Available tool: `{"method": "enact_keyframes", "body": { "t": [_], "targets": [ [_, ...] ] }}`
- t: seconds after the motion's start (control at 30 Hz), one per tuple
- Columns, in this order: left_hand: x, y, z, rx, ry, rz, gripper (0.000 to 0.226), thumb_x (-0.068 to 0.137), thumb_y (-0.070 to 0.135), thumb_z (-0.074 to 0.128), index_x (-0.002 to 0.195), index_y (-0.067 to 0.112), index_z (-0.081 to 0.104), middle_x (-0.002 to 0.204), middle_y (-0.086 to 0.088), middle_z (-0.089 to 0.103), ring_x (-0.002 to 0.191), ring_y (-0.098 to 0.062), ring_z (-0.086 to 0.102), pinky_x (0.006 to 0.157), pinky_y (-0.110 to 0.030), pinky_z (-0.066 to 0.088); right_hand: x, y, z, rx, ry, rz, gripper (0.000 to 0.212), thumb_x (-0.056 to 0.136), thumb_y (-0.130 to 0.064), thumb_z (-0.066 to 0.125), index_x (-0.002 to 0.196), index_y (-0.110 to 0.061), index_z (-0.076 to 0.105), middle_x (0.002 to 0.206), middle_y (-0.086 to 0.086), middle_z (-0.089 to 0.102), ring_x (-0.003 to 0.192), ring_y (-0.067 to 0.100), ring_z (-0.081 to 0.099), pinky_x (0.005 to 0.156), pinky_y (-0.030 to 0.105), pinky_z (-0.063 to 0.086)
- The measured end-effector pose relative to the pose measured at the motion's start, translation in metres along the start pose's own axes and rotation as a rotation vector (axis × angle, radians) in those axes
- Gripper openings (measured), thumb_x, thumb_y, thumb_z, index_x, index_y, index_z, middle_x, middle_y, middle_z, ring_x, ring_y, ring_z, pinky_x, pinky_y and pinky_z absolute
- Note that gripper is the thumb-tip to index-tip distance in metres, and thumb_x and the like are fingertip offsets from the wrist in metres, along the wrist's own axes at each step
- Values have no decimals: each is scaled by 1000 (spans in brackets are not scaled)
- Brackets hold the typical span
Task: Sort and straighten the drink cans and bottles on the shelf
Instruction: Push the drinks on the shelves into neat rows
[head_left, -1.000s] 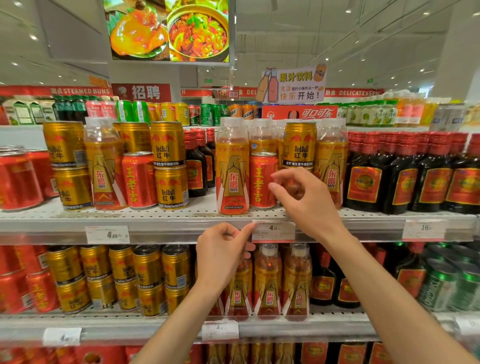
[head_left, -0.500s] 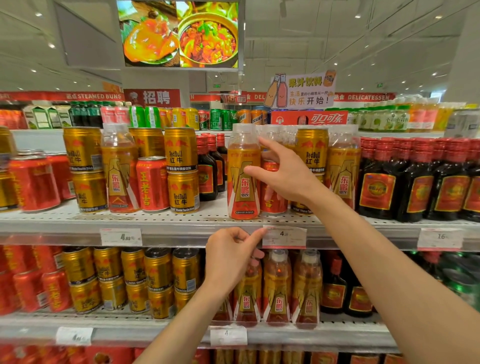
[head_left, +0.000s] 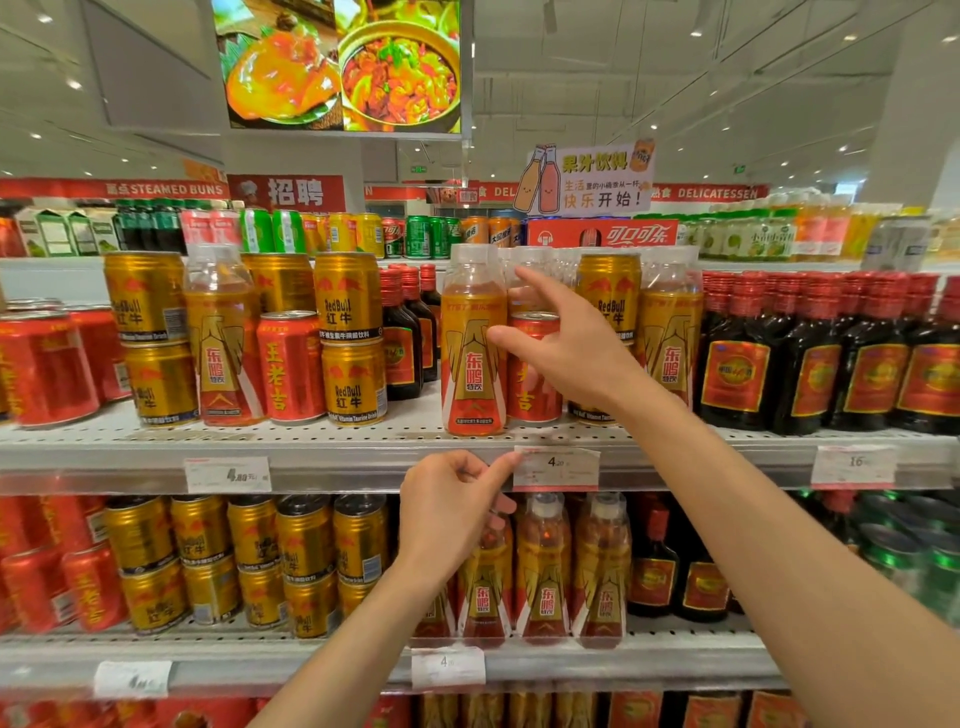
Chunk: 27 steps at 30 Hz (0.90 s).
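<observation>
On the upper shelf (head_left: 363, 460) a red can (head_left: 534, 402) stands between an orange bottle (head_left: 472, 358) and stacked gold cans (head_left: 608, 291). My right hand (head_left: 571, 348) is in front of the red can's upper half with fingers spread. Its thumb points left toward the orange bottle and its index finger points up past the can's rim. Whether the hand touches the can is unclear. My left hand (head_left: 452, 514) is below the shelf edge, fingers loosely curled, index tip at the left edge of a price tag (head_left: 558, 470).
Further left stand gold cans (head_left: 349, 306), a red can (head_left: 288, 366) and an orange bottle (head_left: 221, 343). Dark red-capped bottles (head_left: 810, 364) fill the right side. The lower shelf (head_left: 675, 657) holds gold cans, orange bottles and dark bottles.
My right hand rose from near the shelf's front edge to the top of the red can and spread its fingers. My left hand stayed at the price tag.
</observation>
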<state>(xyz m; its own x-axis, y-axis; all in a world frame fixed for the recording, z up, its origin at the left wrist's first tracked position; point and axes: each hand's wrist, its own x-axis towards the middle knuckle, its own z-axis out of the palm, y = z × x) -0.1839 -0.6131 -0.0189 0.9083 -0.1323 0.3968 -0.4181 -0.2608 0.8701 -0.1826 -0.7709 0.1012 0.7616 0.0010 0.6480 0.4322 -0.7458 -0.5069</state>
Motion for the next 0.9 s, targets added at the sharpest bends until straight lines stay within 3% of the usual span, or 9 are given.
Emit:
{"method": "enact_keyframes", "body": {
  "t": [0.1, 0.2, 0.27, 0.4, 0.6, 0.9],
  "targets": [
    [0, 1, 0, 22, -6, 14, 42, 88, 48, 74, 69, 10, 72, 57, 4, 75, 51, -12, 73, 61, -33, 65, -13, 9, -14, -137, 78, -38, 63, 95, -38, 67, 151, -26, 43, 149, -5, 52, 77, -1, 60, 89, 30, 56],
    [-1, 2, 1, 18, -26, 9, 43, 90, 47, 72, 71, 8, 72, 58, 4, 76, 52, -14, 74, 61, -36, 65, -20, 21, -17, -304, 61, -53, 62, 95, -39, 66, 151, -22, 44, 149, -3, 53, 113, 8, 58, 105, 33, 47],
    [0, 3, 1, 23, -40, 6, 44, 91, 47, 72, 72, 7, 72, 58, 3, 76, 52, -15, 74, 62, -39, 65, -19, 25, -13, -344, 51, -68, 61, 95, -42, 65, 149, -21, 46, 146, -2, 55, 129, 14, 54, 106, 33, 46],
    [2, 4, -1, 4, -64, -14, 45, 90, 47, 73, 73, 5, 72, 59, 0, 76, 53, -20, 75, 61, -44, 65, -15, 27, -7, -319, 82, -67, 52, 92, -41, 69, 138, -20, 55, 134, -2, 60, 118, 14, 58, 99, 35, 51],
    [2, 3, -2, 11, -66, -3, 46, 90, 48, 73, 70, 6, 71, 58, 0, 76, 52, -21, 74, 60, -45, 65, -11, 36, -13, -133, 22, 3, 44, 91, -33, 73, 131, -25, 57, 123, -6, 63, 76, 12, 66, 78, 34, 61],
    [2, 1, -1, 14, -68, -5, 44, 90, 47, 73, 71, 8, 72, 58, 0, 76, 52, -19, 74, 59, -39, 65, -13, 39, -9, -83, 30, 8, 40, 94, -30, 70, 131, -26, 55, 117, -4, 65, 61, 12, 71, 65, 25, 61]
  ]
}}
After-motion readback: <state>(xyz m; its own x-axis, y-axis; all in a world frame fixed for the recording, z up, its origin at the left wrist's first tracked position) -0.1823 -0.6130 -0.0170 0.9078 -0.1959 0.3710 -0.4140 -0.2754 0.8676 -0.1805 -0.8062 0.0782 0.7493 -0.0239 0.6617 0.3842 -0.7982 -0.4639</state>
